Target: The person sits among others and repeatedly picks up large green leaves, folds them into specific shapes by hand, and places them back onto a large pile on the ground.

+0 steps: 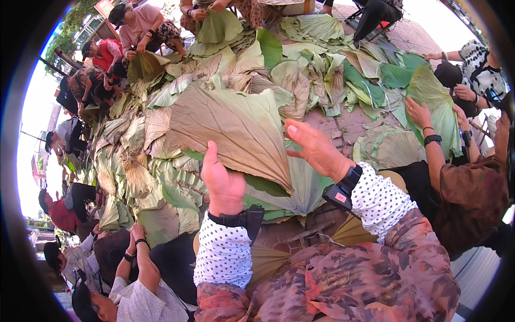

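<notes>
My left hand (223, 181) holds a folded lotus leaf (237, 124), the thumb in front of its lower edge and the fingers hidden behind it. The leaf is brown over most of its face and pale green towards its upper right edge, with raised veins running to a point at the lower right. To the right of the leaf, my right hand (316, 149) is raised with its fingers apart; a fingertip is close to the leaf's edge, and I cannot tell whether it touches. Below them a stack of pale green leaves (305, 187) lies in front of my lap.
A large heap of lotus leaves (136, 173), brown and green, spreads over the brick paving (334, 124). Co-workers sit around it; one at the right holds up a green leaf (432, 108), another at the lower left handles a leaf (159, 221). A round leaf pile (388, 147) lies at right.
</notes>
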Demonstrator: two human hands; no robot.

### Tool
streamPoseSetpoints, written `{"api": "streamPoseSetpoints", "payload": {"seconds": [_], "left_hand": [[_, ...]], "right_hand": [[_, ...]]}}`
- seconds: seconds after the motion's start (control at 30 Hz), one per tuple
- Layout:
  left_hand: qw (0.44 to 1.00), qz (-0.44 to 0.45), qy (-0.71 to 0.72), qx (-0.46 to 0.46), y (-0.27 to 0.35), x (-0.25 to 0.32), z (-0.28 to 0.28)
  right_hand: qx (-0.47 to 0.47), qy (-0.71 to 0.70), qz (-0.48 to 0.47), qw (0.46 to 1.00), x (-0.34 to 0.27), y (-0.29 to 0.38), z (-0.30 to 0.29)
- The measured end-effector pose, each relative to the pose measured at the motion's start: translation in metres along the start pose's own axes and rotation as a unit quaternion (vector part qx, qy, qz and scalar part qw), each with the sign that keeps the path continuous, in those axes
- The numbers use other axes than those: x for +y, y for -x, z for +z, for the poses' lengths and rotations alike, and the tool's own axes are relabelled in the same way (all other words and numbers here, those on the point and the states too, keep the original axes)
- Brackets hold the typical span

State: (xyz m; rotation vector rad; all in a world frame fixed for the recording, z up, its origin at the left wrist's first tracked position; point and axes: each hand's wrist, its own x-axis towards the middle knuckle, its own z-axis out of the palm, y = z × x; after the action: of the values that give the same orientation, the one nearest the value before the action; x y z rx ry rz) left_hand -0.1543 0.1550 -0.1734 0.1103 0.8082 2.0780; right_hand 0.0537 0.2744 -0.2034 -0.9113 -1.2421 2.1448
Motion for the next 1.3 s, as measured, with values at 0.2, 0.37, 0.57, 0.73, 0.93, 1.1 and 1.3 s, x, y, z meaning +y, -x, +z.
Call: {"api": "streamPoseSetpoints", "payload": {"seconds": [0.2, 0.37, 0.57, 0.73, 0.93, 1.1, 1.3], "left_hand": [[1.0, 0.03, -0.002, -0.007, 0.001, 0.012, 0.006], [0.999, 0.049, -0.018, -0.002, -0.006, 0.015, 0.002], [0.999, 0.039, 0.003, 0.004, -0.01, 0.015, 0.006], [0.999, 0.016, 0.035, -0.018, -0.011, 0.015, 0.006], [0.999, 0.046, -0.006, -0.009, 0.002, 0.002, 0.026], [0.992, -0.054, -0.086, -0.076, 0.022, -0.046, 0.013], [0.985, -0.071, -0.144, -0.065, 0.021, -0.048, 0.015]], "right_hand": [[-0.255, -0.225, 0.154, 0.928, 0.027, 0.029, 0.019], [-0.292, -0.215, 0.109, 0.925, 0.014, 0.024, 0.015], [-0.272, -0.182, 0.103, 0.939, 0.012, 0.02, 0.014], [-0.239, -0.191, 0.091, 0.948, 0.013, 0.018, 0.012], [-0.168, -0.176, 0.073, 0.967, 0.013, 0.017, 0.012], [-0.141, -0.152, 0.019, 0.978, 0.028, 0.012, 0.012], [-0.021, -0.047, -0.075, 0.996, -0.001, 0.01, 0.005]]}}
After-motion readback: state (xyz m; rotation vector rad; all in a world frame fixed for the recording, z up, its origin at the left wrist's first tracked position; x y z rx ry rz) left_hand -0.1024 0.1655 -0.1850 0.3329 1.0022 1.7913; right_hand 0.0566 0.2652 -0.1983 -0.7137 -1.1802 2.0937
